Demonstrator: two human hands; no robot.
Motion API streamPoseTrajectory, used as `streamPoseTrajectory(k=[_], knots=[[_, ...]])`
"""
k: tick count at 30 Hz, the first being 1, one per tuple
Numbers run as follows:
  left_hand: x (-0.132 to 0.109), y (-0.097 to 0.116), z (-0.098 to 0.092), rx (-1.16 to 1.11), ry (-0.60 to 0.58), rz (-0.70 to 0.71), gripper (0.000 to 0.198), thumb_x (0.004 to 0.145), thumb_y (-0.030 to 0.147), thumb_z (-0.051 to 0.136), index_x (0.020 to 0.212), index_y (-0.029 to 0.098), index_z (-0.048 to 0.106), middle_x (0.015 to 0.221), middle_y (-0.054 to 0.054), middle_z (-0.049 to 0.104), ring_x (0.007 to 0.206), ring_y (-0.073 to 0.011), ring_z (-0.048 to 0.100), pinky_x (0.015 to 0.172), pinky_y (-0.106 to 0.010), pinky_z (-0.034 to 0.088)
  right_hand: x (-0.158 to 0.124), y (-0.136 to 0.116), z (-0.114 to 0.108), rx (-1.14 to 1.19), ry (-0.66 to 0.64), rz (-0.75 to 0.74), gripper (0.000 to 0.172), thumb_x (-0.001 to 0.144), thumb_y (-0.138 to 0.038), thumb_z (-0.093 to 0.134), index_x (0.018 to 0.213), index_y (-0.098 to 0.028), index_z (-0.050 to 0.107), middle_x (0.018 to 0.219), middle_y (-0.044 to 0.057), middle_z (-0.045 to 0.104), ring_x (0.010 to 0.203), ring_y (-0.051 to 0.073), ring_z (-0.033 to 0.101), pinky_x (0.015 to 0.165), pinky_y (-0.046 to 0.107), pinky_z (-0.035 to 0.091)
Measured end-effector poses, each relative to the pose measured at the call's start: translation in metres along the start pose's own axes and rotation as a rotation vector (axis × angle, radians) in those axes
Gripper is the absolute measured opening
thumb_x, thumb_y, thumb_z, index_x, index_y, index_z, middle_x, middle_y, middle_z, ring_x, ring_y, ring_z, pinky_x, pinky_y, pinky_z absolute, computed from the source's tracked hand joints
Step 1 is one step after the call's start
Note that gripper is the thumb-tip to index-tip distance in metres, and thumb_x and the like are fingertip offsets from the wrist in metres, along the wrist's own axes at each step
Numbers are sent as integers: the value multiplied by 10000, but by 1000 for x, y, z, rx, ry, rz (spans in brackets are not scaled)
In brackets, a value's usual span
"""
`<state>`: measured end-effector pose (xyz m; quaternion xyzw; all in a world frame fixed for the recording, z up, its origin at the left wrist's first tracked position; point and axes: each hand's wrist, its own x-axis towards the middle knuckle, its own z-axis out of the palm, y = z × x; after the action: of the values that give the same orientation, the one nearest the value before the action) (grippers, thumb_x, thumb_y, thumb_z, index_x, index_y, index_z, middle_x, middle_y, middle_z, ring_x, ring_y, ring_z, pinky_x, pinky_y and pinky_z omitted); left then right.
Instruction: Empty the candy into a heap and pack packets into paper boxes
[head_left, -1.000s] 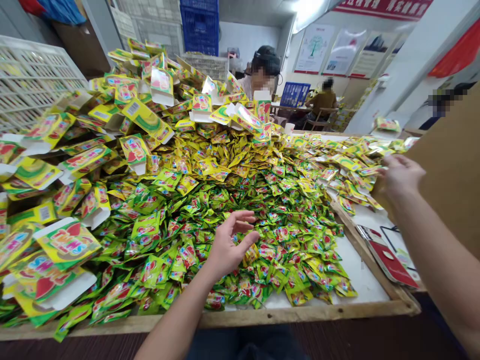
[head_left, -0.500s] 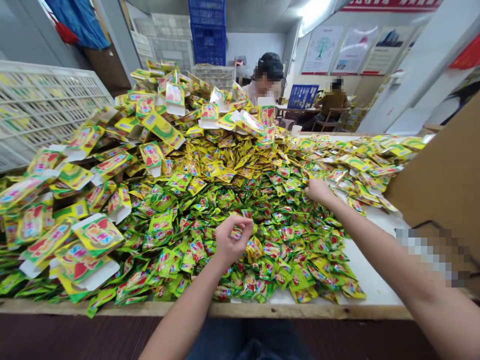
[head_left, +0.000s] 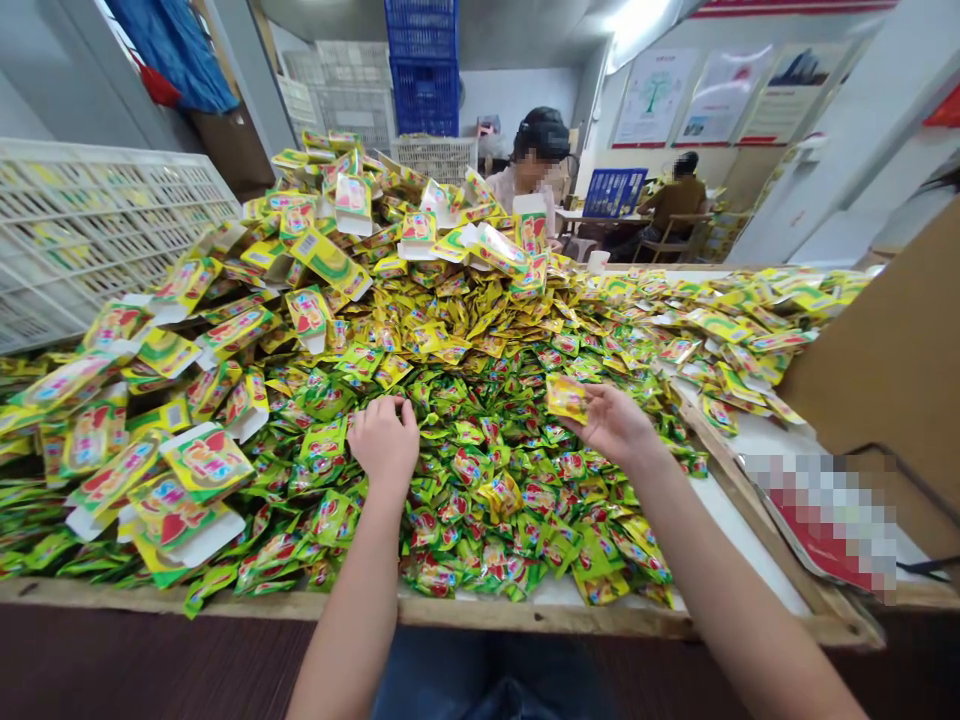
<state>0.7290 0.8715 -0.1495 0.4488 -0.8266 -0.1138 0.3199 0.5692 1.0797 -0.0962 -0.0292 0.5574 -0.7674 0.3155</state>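
Between the thumb and fingers of my right hand (head_left: 616, 425) is a yellow packet (head_left: 566, 398), held just above the heap. My left hand (head_left: 384, 440) rests low over green packets (head_left: 322, 440) with its fingers curled; whatever they may grip is too small or hidden to name. Green and red packets spread across the front of the table, and yellow packets (head_left: 427, 320) lie behind them. A lone yellow packet (head_left: 501, 494) sits among the green ones between my forearms.
Small printed boxes (head_left: 206, 460) pile up at the left and back. A white crate (head_left: 112, 230) stands far left, a cardboard box (head_left: 885, 370) at right. A wooden rim (head_left: 540, 617) edges the table. A person (head_left: 536, 160) sits behind the pile.
My right hand has come back toward the middle and now shows a yellow packet. My left hand has moved left and slightly up. The view has shifted slightly.
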Motion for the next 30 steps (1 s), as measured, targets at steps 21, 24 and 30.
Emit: streamPoseTrajectory(k=[21,24,30], knots=[[-64,40,7,-519,-106,1125,217,901,161,453,914,226,659,964,-36,741,918,-179,673,734,-298,482,-36,60,19,-53,-134,75,441,450,-416,868,627,-159,556,561,-68,544,527,58,515,474,158,470],[-65,41,9,-517,-123,1115,234,895,134,442,940,223,654,980,-37,738,944,-203,674,691,-303,484,-35,61,19,-95,-105,87,491,414,-460,863,605,-159,526,532,-76,522,494,47,483,453,155,444],[-60,55,-3,-544,-471,963,322,915,236,354,856,260,669,951,-16,737,867,-191,682,715,-351,495,-26,63,12,-348,-79,30,497,461,-558,810,544,-160,524,472,-50,527,433,71,468,391,195,417]])
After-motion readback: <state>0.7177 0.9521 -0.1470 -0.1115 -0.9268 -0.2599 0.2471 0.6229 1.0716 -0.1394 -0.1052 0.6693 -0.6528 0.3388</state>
